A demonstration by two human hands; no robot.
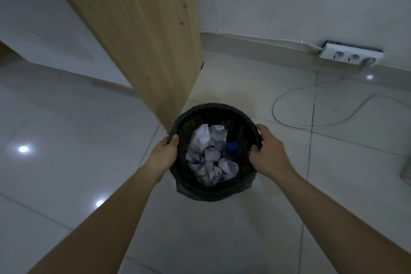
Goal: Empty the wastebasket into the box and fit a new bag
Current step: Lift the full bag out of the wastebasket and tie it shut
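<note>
A round black mesh wastebasket (214,113) stands on the tiled floor beside a wooden panel. A dark bag is folded over its rim and hangs down the outside. Inside lie several crumpled white papers (210,158) and a bottle with a blue cap (232,148). My left hand (164,153) grips the rim on the left, thumb inside the basket. On the right side of the rim my right hand (266,151) curls its fingers over the edge. No box is in view.
A light wooden furniture panel (142,35) rises just behind and left of the basket. A white power strip (351,54) sits by the wall at the right, and its white cable (311,125) loops across the floor. Glossy tiles stretch left and toward me.
</note>
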